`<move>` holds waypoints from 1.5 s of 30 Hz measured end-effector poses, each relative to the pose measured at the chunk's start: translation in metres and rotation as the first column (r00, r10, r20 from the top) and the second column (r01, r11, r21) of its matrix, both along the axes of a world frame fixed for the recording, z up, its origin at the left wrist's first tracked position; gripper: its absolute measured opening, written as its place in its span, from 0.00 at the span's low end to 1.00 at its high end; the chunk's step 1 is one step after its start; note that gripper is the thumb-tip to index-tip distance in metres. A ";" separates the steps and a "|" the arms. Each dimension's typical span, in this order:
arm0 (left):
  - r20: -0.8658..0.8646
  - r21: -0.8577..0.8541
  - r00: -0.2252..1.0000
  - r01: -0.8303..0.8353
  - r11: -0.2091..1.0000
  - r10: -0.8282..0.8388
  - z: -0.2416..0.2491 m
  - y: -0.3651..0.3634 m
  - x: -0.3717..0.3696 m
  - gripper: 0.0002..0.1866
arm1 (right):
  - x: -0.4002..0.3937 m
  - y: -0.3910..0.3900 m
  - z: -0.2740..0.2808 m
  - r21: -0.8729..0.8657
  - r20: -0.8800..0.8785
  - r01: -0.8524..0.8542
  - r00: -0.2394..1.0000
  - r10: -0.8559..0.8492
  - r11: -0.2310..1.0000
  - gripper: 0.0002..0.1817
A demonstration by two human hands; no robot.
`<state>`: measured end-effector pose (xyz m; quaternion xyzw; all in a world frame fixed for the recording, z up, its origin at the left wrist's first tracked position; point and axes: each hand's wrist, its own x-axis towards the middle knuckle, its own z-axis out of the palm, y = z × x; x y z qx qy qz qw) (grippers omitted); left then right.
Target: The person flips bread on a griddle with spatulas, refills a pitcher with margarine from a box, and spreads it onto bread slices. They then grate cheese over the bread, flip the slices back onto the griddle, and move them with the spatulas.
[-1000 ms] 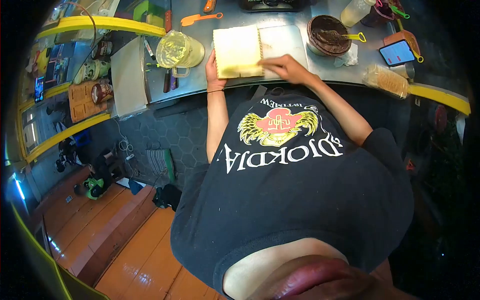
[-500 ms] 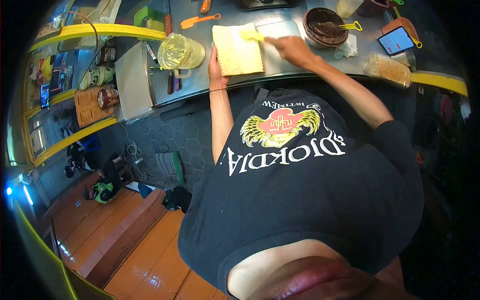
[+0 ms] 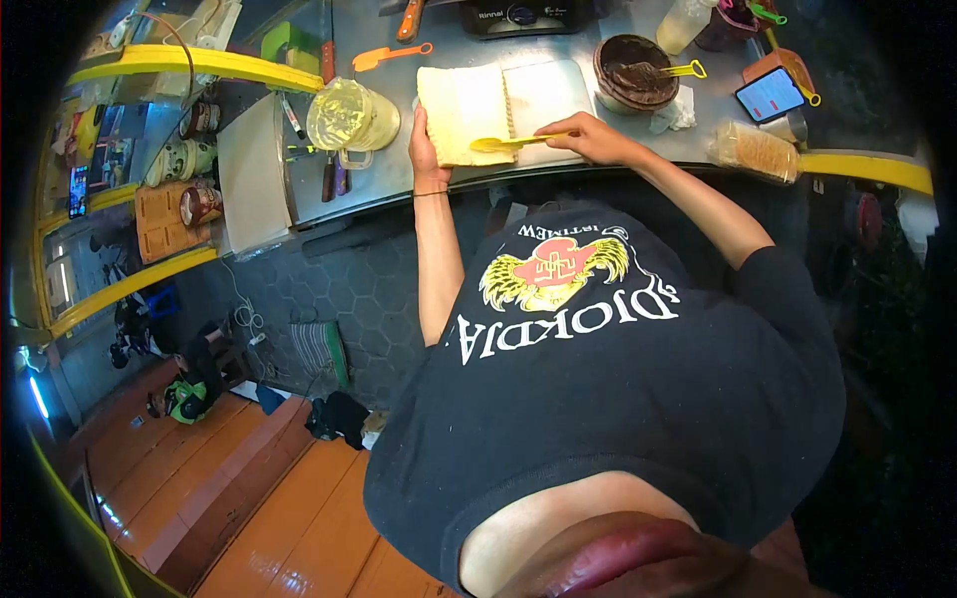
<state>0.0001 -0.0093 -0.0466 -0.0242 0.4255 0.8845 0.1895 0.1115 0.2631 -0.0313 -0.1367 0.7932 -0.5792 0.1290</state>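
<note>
A rectangular slab of bread (image 3: 464,105) with a pale yellow top lies at the middle of the counter. My left hand (image 3: 426,149) grips its left edge near the front corner, fingers partly hidden by the slab. In my right hand (image 3: 598,140) is a yellow spatula (image 3: 493,145), its blade flat on the bread's near end. Just left of the bread stands a clear pitcher (image 3: 354,120) smeared with pale yellow spread. Behind my right hand sits a tub of dark brown spread (image 3: 635,80), a second yellow-handled spatula resting in it.
A white sheet (image 3: 553,90) lies right of the bread. An orange spatula (image 3: 389,57), knives (image 3: 329,174) and a stove (image 3: 523,17) are around. At the right are a phone (image 3: 768,95) and bagged bread (image 3: 755,149). A person (image 3: 189,394) sits in the background, lower left.
My right hand has drawn the yellow spatula from the far part of the bread down to its near end. My left hand keeps its hold. The whole view has shifted slightly.
</note>
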 end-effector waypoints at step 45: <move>-0.104 0.142 0.986 0.146 0.979 -0.132 0.000 0.003 -0.001 0.27 | -0.008 -0.044 0.039 -0.251 0.432 0.687 0.710 -0.556 0.682 0.11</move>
